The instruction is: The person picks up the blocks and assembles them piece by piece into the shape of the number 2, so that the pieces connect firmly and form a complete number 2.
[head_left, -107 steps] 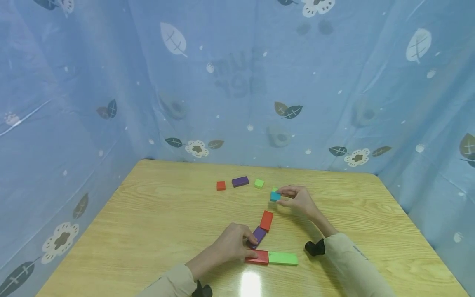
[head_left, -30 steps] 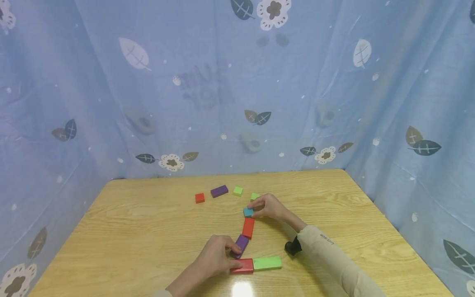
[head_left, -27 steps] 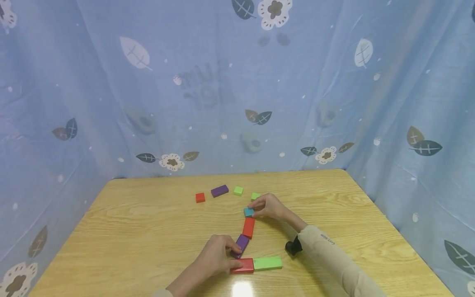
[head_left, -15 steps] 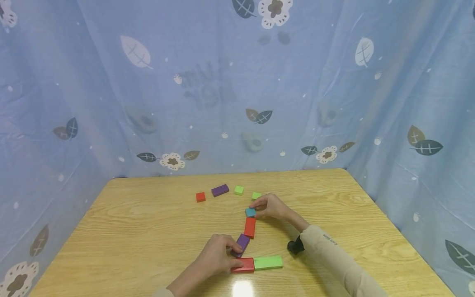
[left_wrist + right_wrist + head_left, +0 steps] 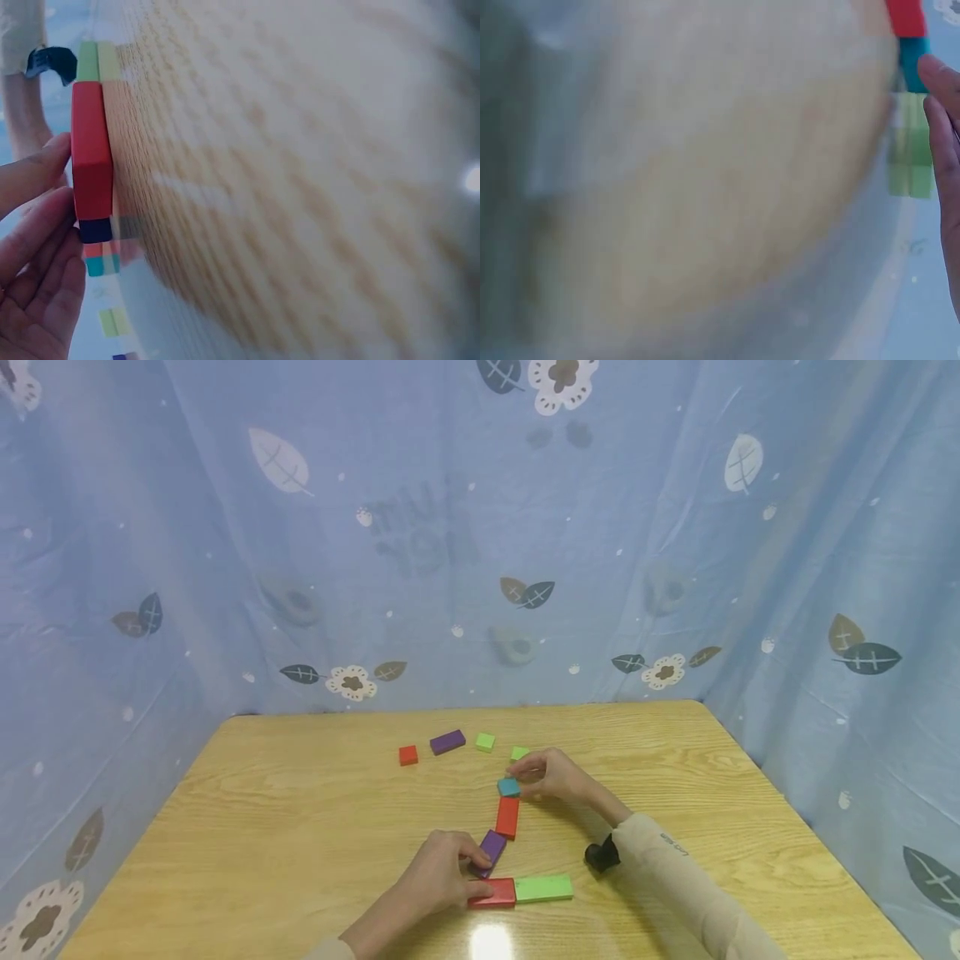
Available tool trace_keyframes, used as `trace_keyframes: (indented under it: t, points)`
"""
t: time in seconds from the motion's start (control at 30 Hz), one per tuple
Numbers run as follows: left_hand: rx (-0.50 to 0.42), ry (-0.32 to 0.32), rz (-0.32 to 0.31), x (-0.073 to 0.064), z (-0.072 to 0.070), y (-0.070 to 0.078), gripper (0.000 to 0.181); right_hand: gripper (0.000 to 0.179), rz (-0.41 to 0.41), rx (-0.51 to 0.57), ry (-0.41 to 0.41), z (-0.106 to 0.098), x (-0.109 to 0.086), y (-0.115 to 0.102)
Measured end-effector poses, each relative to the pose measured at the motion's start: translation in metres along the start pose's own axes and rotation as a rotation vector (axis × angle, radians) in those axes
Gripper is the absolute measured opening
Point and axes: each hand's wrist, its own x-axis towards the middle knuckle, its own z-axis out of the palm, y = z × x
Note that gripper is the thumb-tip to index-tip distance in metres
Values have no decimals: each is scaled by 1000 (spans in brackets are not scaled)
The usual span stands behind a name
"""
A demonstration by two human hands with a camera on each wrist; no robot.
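Observation:
In the head view my left hand (image 5: 438, 872) rests on two blocks. Its thumb touches the top of a red block (image 5: 501, 893), and its index fingertip lies on a purple block (image 5: 492, 847). A green block (image 5: 543, 888) adjoins the red one end to end. Beyond the purple block, a second red block (image 5: 507, 817) continues the line at an angle. At its far end sits a small teal block (image 5: 508, 787), which my right hand (image 5: 558, 777) pinches between thumb and index finger. In the right wrist view the thumb lies against the teal block (image 5: 913, 64).
Farther back on the wooden table (image 5: 300, 827) lie a small red block (image 5: 408, 755), a purple block (image 5: 447, 742) and two small green blocks (image 5: 485, 742), (image 5: 519, 753); the second is close behind my right hand. A blue patterned curtain (image 5: 450, 527) surrounds the table.
Over the earlier frames my right hand brings the teal block down to the far end of the second red block. Lately its index finger has risen slightly. My left hand stays in place.

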Motion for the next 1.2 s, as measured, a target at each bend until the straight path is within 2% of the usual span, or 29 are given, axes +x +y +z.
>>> trace_keyframes:
  t: [0.17, 0.37, 0.53, 0.63, 0.8, 0.93, 1.03, 1.2]
  points:
    - [-10, 2, -5, 0, 0, 0, 24, 34, -11, 29, 68, -16, 0, -3]
    - [-5, -1, -3, 0, -2, 0, 24, 38, -9, 237, 229, -32, 5, 2]
    - [2, -5, 0, 0, -3, 0, 24, 43, -1, 393, 410, -35, 10, 13]
    - [6, -5, 2, 1, -3, -1, 24, 45, 34, 454, 510, -34, 14, 20]
    - [0, -12, -4, 1, -1, -1, 24, 44, 104, 558, 617, -29, 20, 30]
    - [-1, -10, -2, 1, -1, -1, 24, 43, 142, 614, 672, -23, 24, 32]
    - [2, -8, -6, 1, -2, 0, 24, 42, 162, 617, 683, -16, 25, 31]
    - [8, -12, -15, 2, -2, 0, 24, 40, 201, 551, 598, -7, 26, 28]
